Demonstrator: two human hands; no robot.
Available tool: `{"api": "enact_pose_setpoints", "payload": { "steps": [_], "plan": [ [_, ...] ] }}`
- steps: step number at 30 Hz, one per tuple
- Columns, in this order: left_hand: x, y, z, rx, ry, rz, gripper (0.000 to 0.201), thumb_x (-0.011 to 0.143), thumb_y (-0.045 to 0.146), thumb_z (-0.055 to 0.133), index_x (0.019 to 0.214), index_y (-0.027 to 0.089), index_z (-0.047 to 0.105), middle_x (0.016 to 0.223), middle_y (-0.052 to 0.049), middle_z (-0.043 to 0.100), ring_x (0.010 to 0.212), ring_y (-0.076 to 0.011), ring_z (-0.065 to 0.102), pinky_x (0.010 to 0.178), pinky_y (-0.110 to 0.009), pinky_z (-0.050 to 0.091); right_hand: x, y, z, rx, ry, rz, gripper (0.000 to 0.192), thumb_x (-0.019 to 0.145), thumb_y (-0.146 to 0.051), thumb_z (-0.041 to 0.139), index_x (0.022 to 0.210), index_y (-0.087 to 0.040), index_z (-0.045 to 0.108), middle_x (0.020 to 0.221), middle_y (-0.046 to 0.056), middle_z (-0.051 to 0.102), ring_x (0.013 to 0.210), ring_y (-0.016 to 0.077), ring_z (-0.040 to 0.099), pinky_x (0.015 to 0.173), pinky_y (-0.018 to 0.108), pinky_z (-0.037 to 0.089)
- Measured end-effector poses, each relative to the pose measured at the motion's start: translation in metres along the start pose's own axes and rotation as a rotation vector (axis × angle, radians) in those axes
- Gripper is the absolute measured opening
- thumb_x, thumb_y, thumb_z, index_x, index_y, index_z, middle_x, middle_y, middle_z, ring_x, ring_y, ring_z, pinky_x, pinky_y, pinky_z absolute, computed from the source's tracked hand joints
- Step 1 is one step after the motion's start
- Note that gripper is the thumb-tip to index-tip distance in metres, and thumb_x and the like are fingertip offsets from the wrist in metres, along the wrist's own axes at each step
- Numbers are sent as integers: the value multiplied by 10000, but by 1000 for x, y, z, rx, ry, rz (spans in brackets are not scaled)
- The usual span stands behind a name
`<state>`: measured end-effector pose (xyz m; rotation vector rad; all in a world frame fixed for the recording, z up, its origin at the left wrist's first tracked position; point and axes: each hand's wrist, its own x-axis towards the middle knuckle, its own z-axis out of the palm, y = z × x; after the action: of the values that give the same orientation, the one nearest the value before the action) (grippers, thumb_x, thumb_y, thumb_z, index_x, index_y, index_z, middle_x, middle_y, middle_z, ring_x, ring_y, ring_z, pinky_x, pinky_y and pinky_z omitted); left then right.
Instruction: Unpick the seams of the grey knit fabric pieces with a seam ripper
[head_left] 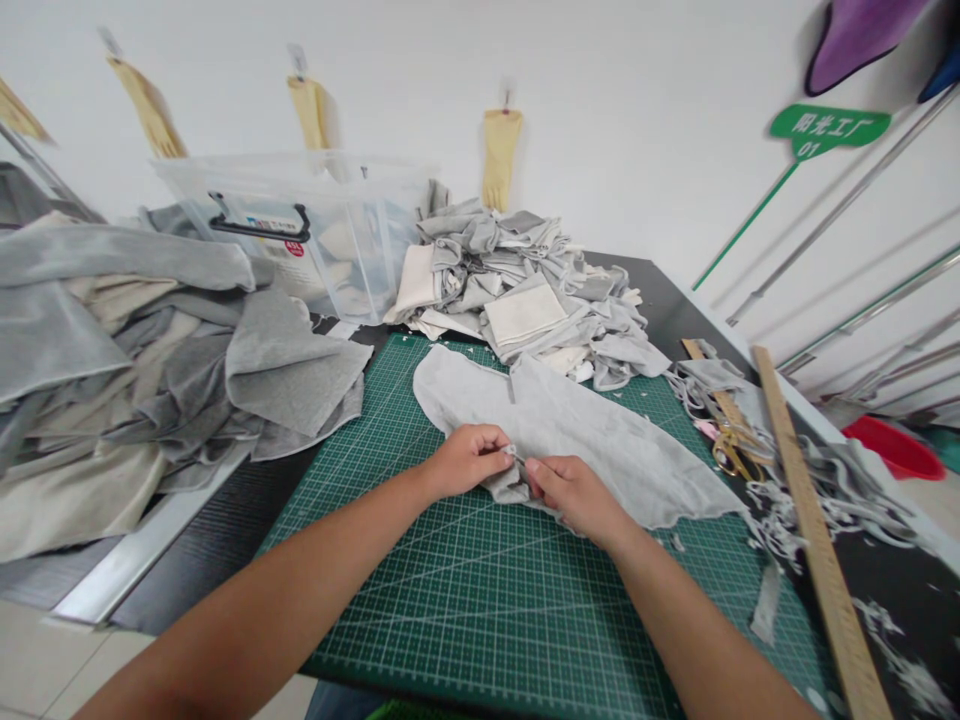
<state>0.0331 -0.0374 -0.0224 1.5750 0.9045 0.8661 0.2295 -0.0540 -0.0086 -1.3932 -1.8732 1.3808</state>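
A light grey piece of cloth (592, 430) lies spread over the green cutting mat (480, 610), with a short slit near its far edge. My left hand (472, 460) pinches the near edge of this cloth between thumb and fingers. Close beside it, my right hand (574, 492) also grips the bunched edge. The fingertips of both hands almost meet, and the bit of cloth between them is crumpled. Whether something small is also held there, I cannot make out.
Left is a heap of grey and beige cloths (165, 360); behind it stands a clear plastic box (360, 240). Folded cloths (525, 290) are piled at the back. To the right lie gold-handled scissors (727, 455), fabric scraps (780, 520) and a long wooden ruler (817, 540).
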Motion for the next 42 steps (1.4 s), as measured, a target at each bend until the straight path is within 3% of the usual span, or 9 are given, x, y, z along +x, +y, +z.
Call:
{"api": "enact_pose_setpoints", "payload": {
  "steps": [10,42],
  "plan": [
    [-1,1,-1,-23,1,-3,272,773,371,608,746,103,575,582,23,487,521,-76,407,489,-185,307,-2,-4,-1,47,-20,73,498,847,-584,410,604,-165,526,420,-64,305,375,68,273,394,202,220],
    [-1,0,0,1,-15,15,262,781,363,599,747,103,575,594,19,511,526,-79,433,495,-184,328,-1,0,0,73,-26,69,511,844,-596,422,618,-153,542,422,-65,314,356,55,284,366,192,204]
  ]
}}
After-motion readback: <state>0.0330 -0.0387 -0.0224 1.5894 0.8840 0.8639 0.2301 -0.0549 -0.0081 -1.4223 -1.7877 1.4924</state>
